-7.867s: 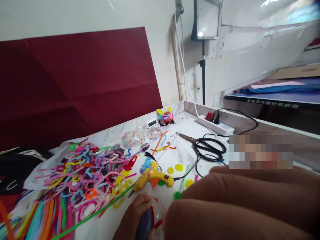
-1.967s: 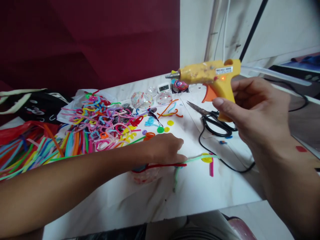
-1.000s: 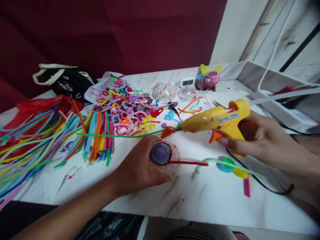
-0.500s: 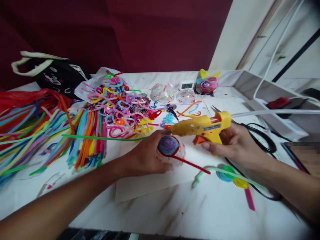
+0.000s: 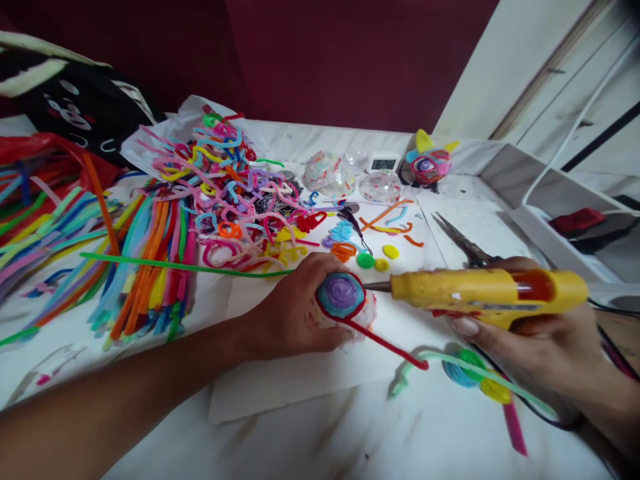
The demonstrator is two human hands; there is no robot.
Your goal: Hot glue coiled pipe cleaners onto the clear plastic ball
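My left hand [image 5: 295, 307] is wrapped round a clear ball with colourful specks [image 5: 369, 313]. On the ball's top sits a coiled disc [image 5: 342, 293], purple in the middle and blue around it. A red pipe cleaner [image 5: 385, 345] rings this disc, and its loose end sticks out to the right. My right hand [image 5: 545, 353] grips a yellow glue gun [image 5: 465, 291] lying level, its metal nozzle at the right edge of the red ring; whether they touch I cannot tell. A long green pipe cleaner [image 5: 185, 267] reaches behind my left hand.
Bundled pipe cleaners [image 5: 155, 267] lie left, beside a tangled heap of bent pieces [image 5: 240, 180]. Scissors [image 5: 465, 240] rest behind the glue gun. At the back stand clear half-domes [image 5: 380, 187], a small digital clock [image 5: 384, 163] and a decorated ball with yellow horns [image 5: 430, 163]. Coiled discs [image 5: 460, 370] lie right.
The glue gun has swung from above and behind the disc to its right side, nozzle now pointing left at the red ring. My left hand keeps its hold; the view has shifted slightly.
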